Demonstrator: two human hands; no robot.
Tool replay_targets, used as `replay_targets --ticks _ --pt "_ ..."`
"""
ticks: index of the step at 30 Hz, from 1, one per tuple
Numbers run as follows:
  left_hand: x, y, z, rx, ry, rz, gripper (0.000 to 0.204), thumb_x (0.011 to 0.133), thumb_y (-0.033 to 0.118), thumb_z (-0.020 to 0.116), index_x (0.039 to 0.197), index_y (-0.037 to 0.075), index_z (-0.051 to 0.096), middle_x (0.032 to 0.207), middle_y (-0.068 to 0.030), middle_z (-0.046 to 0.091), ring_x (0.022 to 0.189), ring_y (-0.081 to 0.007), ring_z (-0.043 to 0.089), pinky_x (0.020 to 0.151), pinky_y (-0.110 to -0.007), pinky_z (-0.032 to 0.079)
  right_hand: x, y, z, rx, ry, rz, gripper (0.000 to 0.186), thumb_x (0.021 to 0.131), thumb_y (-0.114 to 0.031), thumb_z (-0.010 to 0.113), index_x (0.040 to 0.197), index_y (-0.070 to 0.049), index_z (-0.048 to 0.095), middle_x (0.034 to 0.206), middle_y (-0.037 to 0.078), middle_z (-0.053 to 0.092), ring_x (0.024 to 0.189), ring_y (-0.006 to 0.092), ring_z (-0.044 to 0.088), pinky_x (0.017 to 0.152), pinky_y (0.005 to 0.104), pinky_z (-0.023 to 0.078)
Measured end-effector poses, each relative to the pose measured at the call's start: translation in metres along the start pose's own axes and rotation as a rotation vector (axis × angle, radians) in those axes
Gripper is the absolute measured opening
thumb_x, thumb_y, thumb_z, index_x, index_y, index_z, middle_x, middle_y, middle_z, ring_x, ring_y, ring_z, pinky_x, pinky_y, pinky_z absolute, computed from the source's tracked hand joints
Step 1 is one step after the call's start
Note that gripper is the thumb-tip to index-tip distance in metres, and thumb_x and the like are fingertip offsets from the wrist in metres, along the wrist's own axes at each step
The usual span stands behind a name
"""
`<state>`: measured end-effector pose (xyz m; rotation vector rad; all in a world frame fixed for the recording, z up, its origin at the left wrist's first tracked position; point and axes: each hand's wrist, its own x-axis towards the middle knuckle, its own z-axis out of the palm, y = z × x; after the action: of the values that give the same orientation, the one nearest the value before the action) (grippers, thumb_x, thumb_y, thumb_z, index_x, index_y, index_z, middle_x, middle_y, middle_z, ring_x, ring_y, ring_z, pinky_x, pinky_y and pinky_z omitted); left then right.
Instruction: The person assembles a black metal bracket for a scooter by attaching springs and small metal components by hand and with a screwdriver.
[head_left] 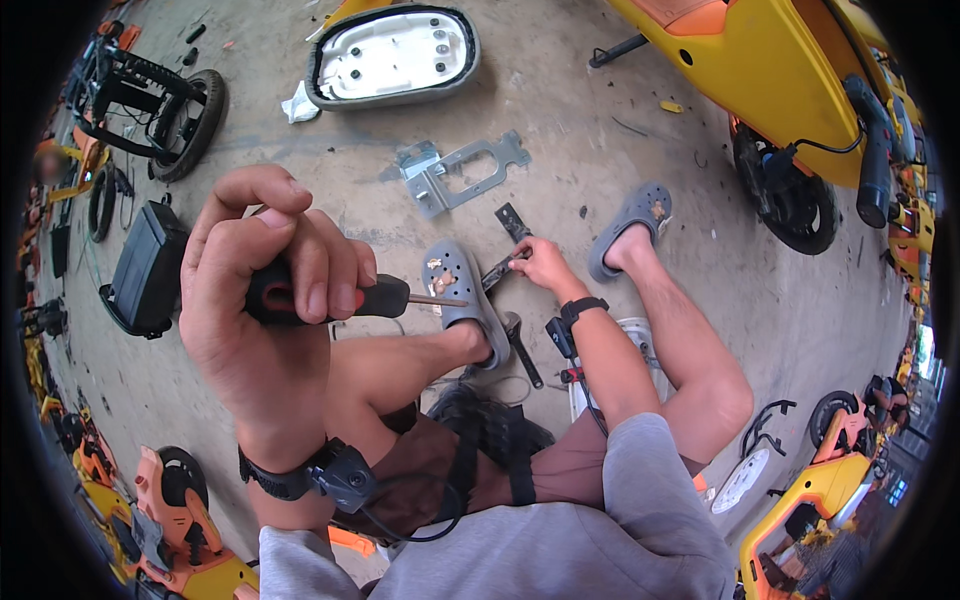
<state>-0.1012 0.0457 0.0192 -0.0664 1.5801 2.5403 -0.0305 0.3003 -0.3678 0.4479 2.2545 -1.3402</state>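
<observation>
Raised close at the left, my left hand (245,265) is closed around the black and red handle of a screwdriver (385,298). Its thin shaft points to the right. Lower down, between my feet, my right hand (550,268) pinches a flat dark metal strip (512,221) with holes in it. Part of that strip is hidden behind the fingers. A wrench (521,352) lies on the floor just nearer to me, beside my left clog (455,280). Beyond the strip rests a silver metal bracket (470,178) with a long slot.
An upturned seat (400,50) with a white underside lies at the far side. To the right stands a yellow scooter (760,70). A black box (147,265) and a dark frame with a wheel (190,125) are at the left. My right clog (632,225) is on the floor.
</observation>
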Motion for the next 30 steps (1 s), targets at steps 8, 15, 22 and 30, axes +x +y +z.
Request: replay_targets --ticks 8,15,22,30 --pt "-0.003 -0.002 0.001 0.052 0.063 0.01 0.014 0.085 0.013 0.046 0.093 0.002 0.052 0.047 -0.0026 0.038 0.044 -0.0156 0.042 0.055 -0.033 0.044 0.0 0.006 0.022 0.422 0.383 0.17 0.042 0.074 -0.003 0.078 0.11 0.001 0.057 0.077 0.012 0.07 0.064 0.0156 0.068 0.056 0.0277 0.054" --pt "-0.003 -0.003 0.008 0.057 0.069 0.03 0.013 0.085 0.012 0.046 0.091 0.002 0.05 0.045 -0.0027 0.037 0.042 -0.0157 0.039 0.05 -0.033 0.041 0.012 0.017 0.05 0.436 0.662 0.343 0.026 0.069 -0.013 0.082 0.092 -0.003 0.072 0.082 0.008 0.073 0.076 0.0201 0.07 0.074 0.0333 0.054" --pt "-0.008 -0.004 0.015 0.093 0.027 0.02 0.008 0.087 0.011 0.048 0.092 0.006 0.05 0.047 0.0015 0.035 0.044 -0.0109 0.035 0.052 -0.028 0.036 0.012 -0.012 0.067 0.316 0.913 0.3 0.023 0.079 -0.013 0.073 0.102 -0.009 0.073 0.09 0.01 0.073 0.082 0.0257 0.069 0.076 0.0369 0.053" --pt "-0.004 -0.011 0.014 0.11 -0.023 -0.012 0.008 0.087 0.012 0.048 0.092 0.006 0.051 0.048 0.0008 0.036 0.045 -0.0116 0.037 0.055 -0.03 0.038 -0.001 0.0 0.079 0.301 1.005 0.244 0.009 0.081 -0.013 0.07 0.086 -0.006 0.067 0.077 0.008 0.068 0.072 0.0246 0.066 0.07 0.0361 0.053"
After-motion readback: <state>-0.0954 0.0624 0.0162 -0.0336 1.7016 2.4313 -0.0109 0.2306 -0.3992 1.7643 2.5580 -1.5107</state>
